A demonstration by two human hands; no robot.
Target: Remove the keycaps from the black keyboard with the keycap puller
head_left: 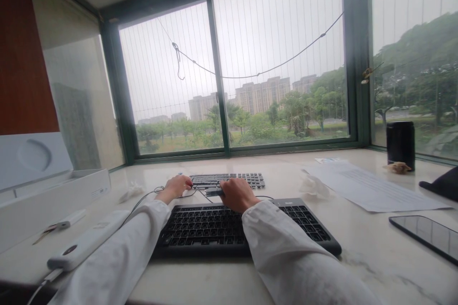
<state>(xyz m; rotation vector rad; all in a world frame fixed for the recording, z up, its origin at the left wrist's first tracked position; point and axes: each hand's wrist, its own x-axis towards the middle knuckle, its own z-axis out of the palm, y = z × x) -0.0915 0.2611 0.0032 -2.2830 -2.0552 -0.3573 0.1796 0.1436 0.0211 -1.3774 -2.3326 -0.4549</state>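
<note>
A black keyboard base (203, 226) lies in front of me, its key sockets bare of caps. Behind it, loose dark keycaps (246, 180) are laid out in rows. My left hand (175, 188) is at the left end of those rows, thumb and fingers pinched together; what they hold, if anything, is too small to make out. My right hand (239, 194) is above the base's rear edge, closed around a small dark flat object (213, 191). A thin black cable (143, 197) runs past my left hand.
A white power strip (88, 240) and a small white stick with keys (67, 220) lie left, near an open white box (53, 195). Crumpled tissues (315, 186), printed paper (365, 186), a phone (429, 233) and a black cylinder (400, 145) are on the right. Windows stand behind.
</note>
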